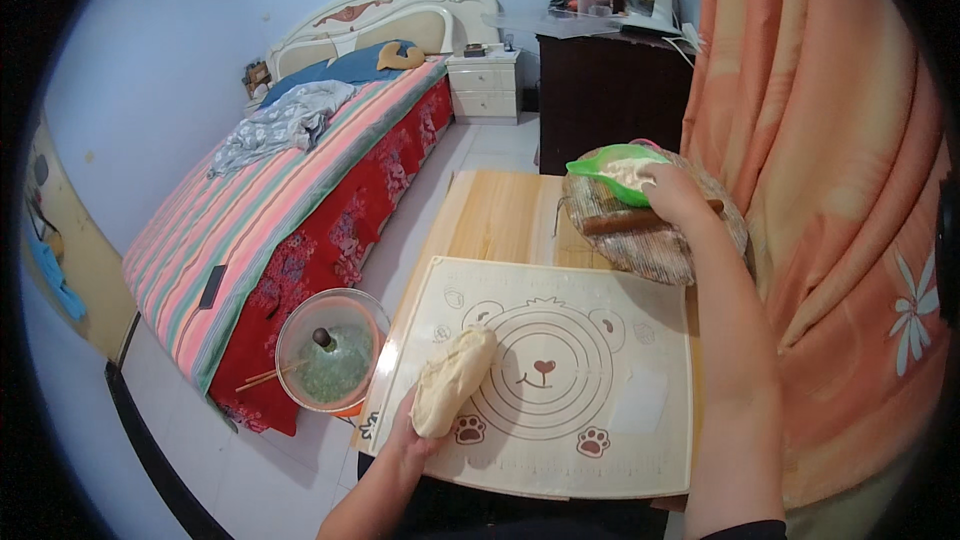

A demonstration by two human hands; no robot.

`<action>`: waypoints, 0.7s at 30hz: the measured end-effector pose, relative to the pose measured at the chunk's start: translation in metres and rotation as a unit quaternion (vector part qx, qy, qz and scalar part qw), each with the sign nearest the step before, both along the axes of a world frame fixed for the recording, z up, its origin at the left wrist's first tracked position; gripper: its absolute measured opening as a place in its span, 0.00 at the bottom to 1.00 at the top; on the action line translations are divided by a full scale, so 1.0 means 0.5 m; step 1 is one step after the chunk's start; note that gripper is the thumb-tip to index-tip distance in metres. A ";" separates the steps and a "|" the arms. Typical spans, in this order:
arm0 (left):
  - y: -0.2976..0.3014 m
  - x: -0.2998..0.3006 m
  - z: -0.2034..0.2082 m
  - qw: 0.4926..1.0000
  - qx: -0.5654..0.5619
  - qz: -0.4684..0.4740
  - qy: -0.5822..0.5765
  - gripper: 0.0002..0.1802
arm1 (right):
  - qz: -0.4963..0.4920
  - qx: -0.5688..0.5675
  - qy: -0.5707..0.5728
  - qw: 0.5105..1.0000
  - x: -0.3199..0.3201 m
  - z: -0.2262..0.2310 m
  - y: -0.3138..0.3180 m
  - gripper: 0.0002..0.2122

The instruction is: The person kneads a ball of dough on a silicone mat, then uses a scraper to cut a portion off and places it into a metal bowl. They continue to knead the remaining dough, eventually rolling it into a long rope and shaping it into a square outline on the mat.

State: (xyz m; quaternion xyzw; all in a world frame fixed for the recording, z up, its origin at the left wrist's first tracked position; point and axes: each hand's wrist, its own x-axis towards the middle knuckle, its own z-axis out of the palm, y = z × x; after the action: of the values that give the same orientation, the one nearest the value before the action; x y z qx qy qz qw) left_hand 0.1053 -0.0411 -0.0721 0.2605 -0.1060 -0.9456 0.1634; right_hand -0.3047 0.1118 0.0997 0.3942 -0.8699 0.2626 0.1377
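Lying with its long axis from about seven o'clock to one o'clock, the pale dough [453,380] sits over the near left part of the patterned mat [540,478], its far end tipped away from the person. The left hand [408,442] is the nearer one: it holds the dough at the seven o'clock end, partly tucked beneath it, and whether that end is lifted clear of the mat cannot be told. From the dough, the green bowl [588,173] lies between one and two o'clock, well apart, beyond the mat. There the right hand [668,188] reaches in, its fingertips hidden among pale, flour-like contents [626,172]; whether they pinch anything or spread wide cannot be told. Just on the near side of the bowl, at about seven o'clock from the right hand, a brown rolling pin [630,222] runs roughly from nine to three o'clock across a round ribbed board [650,255] on the wooden worktop [492,215]. At between nine and ten o'clock from the dough, off the worktop, stands a tub [285,340] with green contents.
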 end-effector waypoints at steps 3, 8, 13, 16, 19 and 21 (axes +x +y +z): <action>-0.012 0.026 -0.043 0.997 -0.035 -0.047 0.053 0.22 | 0.035 0.102 -0.056 0.993 0.000 0.018 -0.015 0.14; 0.002 0.030 -0.029 0.987 -0.128 -0.089 -0.037 0.26 | 0.015 0.120 0.101 0.987 0.019 -0.059 -0.035 0.10; -0.002 0.031 -0.044 0.983 -0.145 -0.106 -0.028 0.29 | 0.007 0.034 0.132 0.991 0.037 -0.055 0.020 0.06; 0.003 0.028 -0.032 0.978 -0.170 -0.112 -0.034 0.29 | 0.007 0.019 0.129 0.991 0.123 0.006 0.086 0.05; 0.004 0.032 -0.027 0.976 -0.175 -0.124 -0.044 0.29 | 0.035 0.017 0.158 0.987 0.217 0.045 0.170 0.05; 0.005 0.027 -0.033 0.976 -0.177 -0.128 -0.022 0.28 | 0.028 0.016 0.151 0.988 0.282 0.061 0.245 0.06</action>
State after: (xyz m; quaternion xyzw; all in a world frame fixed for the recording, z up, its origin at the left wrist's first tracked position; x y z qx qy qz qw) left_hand 0.1188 -0.0388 -0.0884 0.2330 -0.3073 -0.9190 0.0822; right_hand -0.1637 0.2344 0.1302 0.4557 -0.8318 0.1903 0.2534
